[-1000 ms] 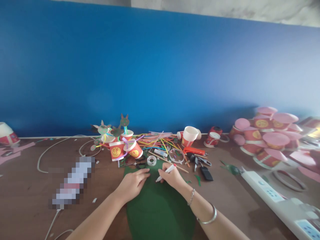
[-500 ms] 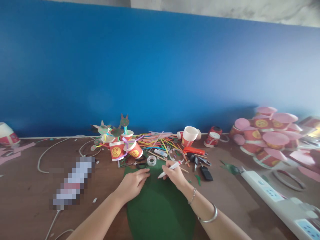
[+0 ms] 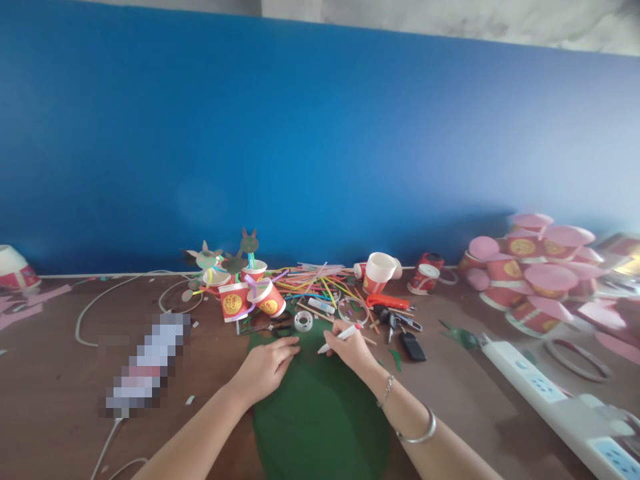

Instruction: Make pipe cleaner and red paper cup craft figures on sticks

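Note:
A large green sheet lies on the brown table between my forearms. On its upper left edge my left hand rests flat, fingers stretched out and holding nothing. My right hand grips a white marker with a red end, its tip low over the upper part of the sheet. Just beyond the hands sits a roll of tape, with black-handled scissors beside it. A white glue tube lies behind the tape.
Behind are coloured straws, red paper cups and an orange cutter. Keys lie right of my right hand. Farther right are a power strip and pink-topped cups. A blurred-out object lies left.
The marker and its tip have shifted very slightly up and to the right over the green sheet. My left hand has stayed in place.

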`<control>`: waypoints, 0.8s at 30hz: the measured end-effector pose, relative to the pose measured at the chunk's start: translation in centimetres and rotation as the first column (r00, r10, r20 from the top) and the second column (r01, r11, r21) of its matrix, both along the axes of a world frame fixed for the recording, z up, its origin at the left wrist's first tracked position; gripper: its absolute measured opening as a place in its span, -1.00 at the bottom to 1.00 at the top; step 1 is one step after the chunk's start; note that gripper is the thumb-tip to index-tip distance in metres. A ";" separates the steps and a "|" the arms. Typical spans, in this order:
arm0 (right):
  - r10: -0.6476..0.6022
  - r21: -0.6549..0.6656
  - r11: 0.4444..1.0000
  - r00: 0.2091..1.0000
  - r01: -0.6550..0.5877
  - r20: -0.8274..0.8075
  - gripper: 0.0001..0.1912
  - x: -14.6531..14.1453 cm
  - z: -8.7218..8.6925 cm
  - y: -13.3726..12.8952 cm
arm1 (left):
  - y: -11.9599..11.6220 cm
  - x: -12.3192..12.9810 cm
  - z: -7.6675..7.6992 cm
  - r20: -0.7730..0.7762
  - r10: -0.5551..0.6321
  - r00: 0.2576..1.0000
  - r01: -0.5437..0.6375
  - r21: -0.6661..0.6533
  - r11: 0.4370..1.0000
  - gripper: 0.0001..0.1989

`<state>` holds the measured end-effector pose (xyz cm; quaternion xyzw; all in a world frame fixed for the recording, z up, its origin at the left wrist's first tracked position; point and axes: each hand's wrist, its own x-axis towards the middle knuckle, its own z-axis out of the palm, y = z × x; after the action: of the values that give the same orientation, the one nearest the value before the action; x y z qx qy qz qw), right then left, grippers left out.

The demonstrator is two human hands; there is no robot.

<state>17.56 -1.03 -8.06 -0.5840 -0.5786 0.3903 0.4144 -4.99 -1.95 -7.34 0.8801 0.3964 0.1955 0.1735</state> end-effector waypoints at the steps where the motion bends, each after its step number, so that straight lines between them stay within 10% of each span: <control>1: -0.001 0.002 1.000 1.000 0.001 0.005 -0.75 0.0 -0.1 0.0 | 0.0 0.0 0.0 0.003 0.001 1.000 -0.001 0.002 1.000 -0.66; 24: 0.032 -0.014 0.999 0.999 -0.032 -0.013 -0.77 0.0 0.0 -0.1 | 0.1 -0.1 -0.2 0.010 0.000 1.000 0.000 0.007 1.000 -0.66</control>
<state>17.60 -1.09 -8.05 -0.5751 -0.5823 0.4050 0.4076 -5.05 -1.87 -7.50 0.8798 0.3947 0.2013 0.1722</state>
